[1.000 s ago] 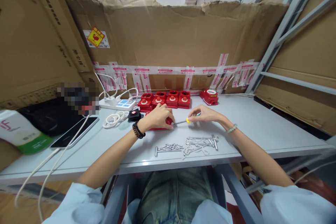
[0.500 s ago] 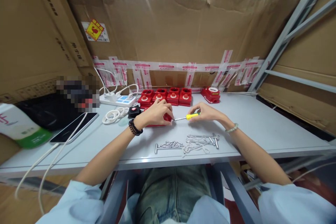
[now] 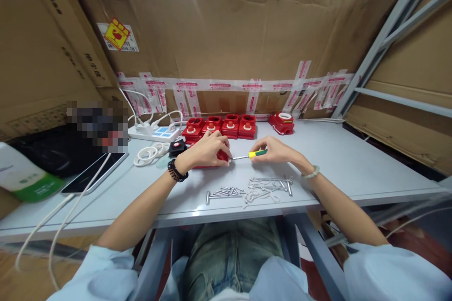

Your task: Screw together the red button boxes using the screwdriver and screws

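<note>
My left hand [image 3: 209, 149] is closed over a red housing [image 3: 222, 155] on the table, covering most of it. In my right hand [image 3: 273, 150] is a screwdriver [image 3: 257, 154] with a yellow and green handle, gripped between thumb and fingers. Its metal shaft points left, and the tip meets the housing's right side by my left fingertips; what it touches there is too small to make out. Nearer me lie a pile of silver screws [image 3: 228, 191] and several metal T-shaped bars [image 3: 287, 186] with white cords [image 3: 261, 195].
Behind my hands stand several red housings [image 3: 230, 126] in a row, with another red housing [image 3: 281, 123] farther right. To the left are a power strip [image 3: 155, 132], a coiled white cable [image 3: 150, 154], a black square part [image 3: 177, 147] and a phone [image 3: 95, 174]. Cardboard [image 3: 226, 33] walls the back.
My right fingers have shifted on the screwdriver, so more of its yellow and green handle shows. My left hand stays on the red housing. The camera view has tilted slightly.
</note>
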